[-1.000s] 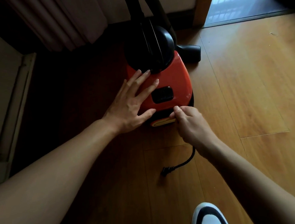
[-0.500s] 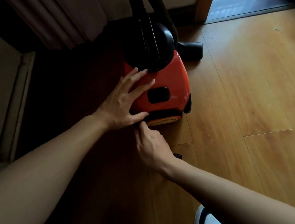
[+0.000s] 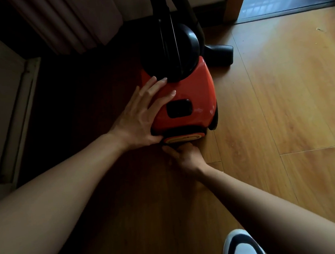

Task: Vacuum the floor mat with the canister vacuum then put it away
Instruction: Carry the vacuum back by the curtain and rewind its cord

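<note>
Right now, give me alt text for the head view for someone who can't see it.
A person's left hand lies flat, fingers spread, on a red canister vacuum standing on a wooden floor. The right hand is at the vacuum's low rear edge, its fingertips hidden. A black nozzle rests beside the vacuum.

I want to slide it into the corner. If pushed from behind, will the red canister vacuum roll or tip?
Likely rolls easily: a wheel shows on the canister vacuum, on smooth wood floor. Its glossy shell may slip under the flat left hand. The upright tubes on top might make it tippy.
</note>
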